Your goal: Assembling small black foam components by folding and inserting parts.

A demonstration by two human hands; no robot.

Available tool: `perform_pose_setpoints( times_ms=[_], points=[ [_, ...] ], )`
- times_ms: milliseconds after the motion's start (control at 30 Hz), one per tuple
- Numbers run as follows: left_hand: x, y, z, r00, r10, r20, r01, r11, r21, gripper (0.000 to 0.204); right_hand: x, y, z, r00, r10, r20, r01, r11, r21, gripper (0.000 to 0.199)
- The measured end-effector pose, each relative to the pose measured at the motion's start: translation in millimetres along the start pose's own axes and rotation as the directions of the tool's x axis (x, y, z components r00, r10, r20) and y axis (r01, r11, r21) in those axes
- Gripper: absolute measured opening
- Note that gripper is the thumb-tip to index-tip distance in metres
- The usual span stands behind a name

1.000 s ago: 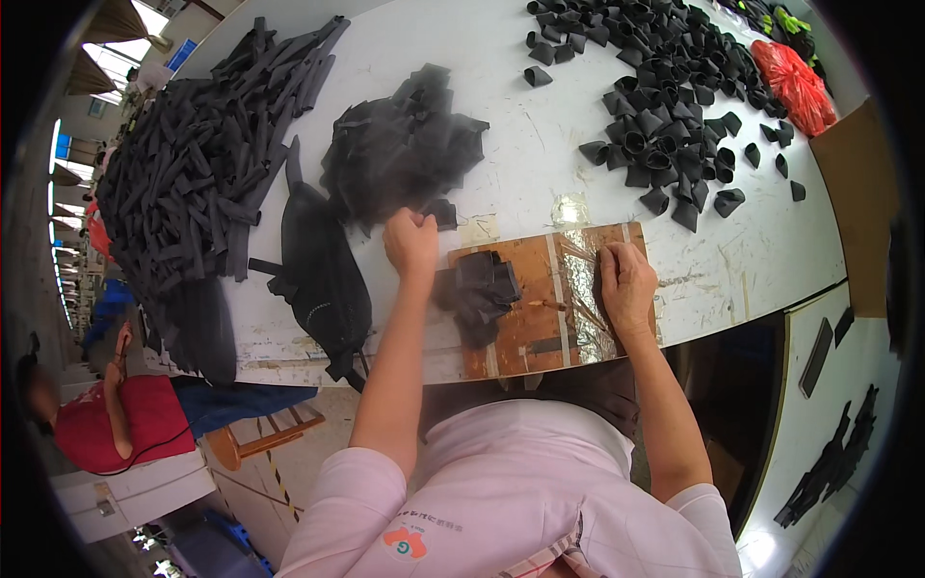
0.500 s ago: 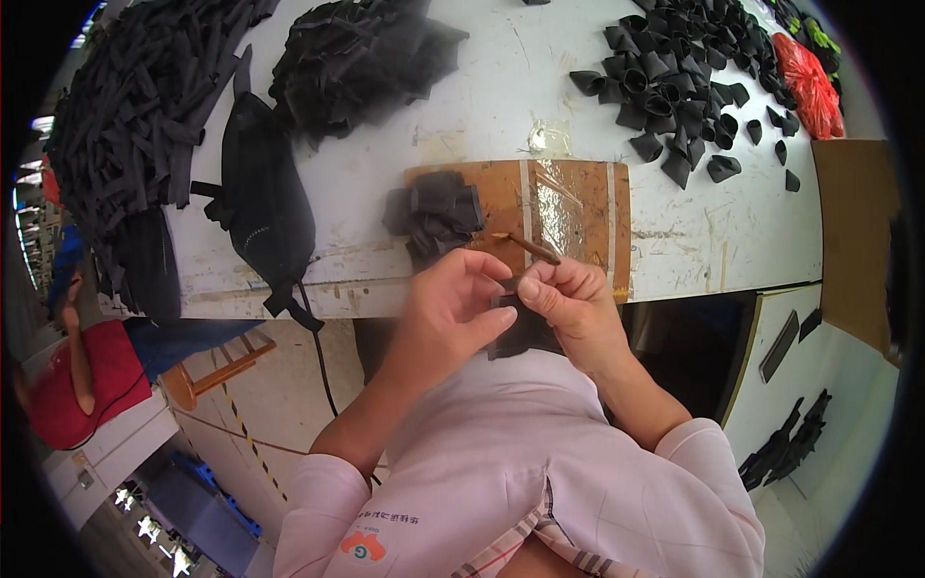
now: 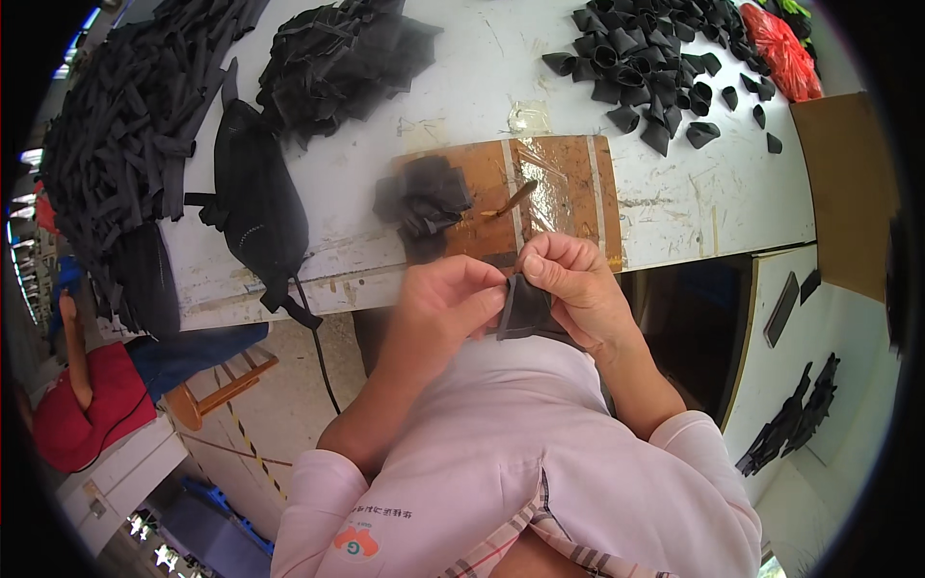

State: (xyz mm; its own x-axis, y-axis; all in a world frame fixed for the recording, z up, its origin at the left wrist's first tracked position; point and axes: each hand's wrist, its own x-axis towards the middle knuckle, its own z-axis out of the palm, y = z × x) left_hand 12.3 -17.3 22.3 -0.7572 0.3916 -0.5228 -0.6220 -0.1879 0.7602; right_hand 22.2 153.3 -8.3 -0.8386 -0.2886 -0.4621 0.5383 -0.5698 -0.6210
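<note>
White surface [image 3: 674,214], bearing brown board [image 3: 568,183]. Left hand [image 3: 445,303], fingers curled, pinching cloth piece [image 3: 528,313] by left edge. Right hand [image 3: 578,284], pinching its top. Brown stick [image 3: 521,196], on board, slant reversed since earlier, now clear of right hand.

Dark fabric piece [image 3: 526,314] partly hidden, apparently behind the right hand [image 3: 580,289].

board [image 3: 573,197] on table [image 3: 708,217], cloth bundle [image 3: 429,197] on board's left, tool [image 3: 517,198] on its middle, pouch [image 3: 258,197] left of board, strip heap [image 3: 130,120] farther left, cone pile [image 3: 636,72] behind right, fabric piece [image 3: 526,310] between left hand [image 3: 445,306] and right hand [image 3: 580,291]
</note>
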Motion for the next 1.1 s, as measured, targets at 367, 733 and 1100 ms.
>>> perform_pose_setpoints(
  times_ms=[367, 733, 1100],
  points=[
    [7, -32, 15, 0.647, 0.760, 0.058, -0.551, 0.414, 0.725, 0.005, -17, 19, 31, 0.717, -0.696, 0.033, 0.371, 0.342, -0.863, 0.012],
    [6, 5, 6, 0.976, 0.078, 0.203, 0.073, 0.764, -0.641, 0.016, -12, 3, 33, 0.857, -0.453, -0.244, 0.352, 0.862, -0.364, 0.005],
    [15, 41, 16, 0.950, 0.234, 0.209, 0.011, 0.640, -0.768, 0.025, -17, -62, 64, 0.959, -0.264, 0.100, 0.282, 0.896, -0.342, 0.026]
  ],
)
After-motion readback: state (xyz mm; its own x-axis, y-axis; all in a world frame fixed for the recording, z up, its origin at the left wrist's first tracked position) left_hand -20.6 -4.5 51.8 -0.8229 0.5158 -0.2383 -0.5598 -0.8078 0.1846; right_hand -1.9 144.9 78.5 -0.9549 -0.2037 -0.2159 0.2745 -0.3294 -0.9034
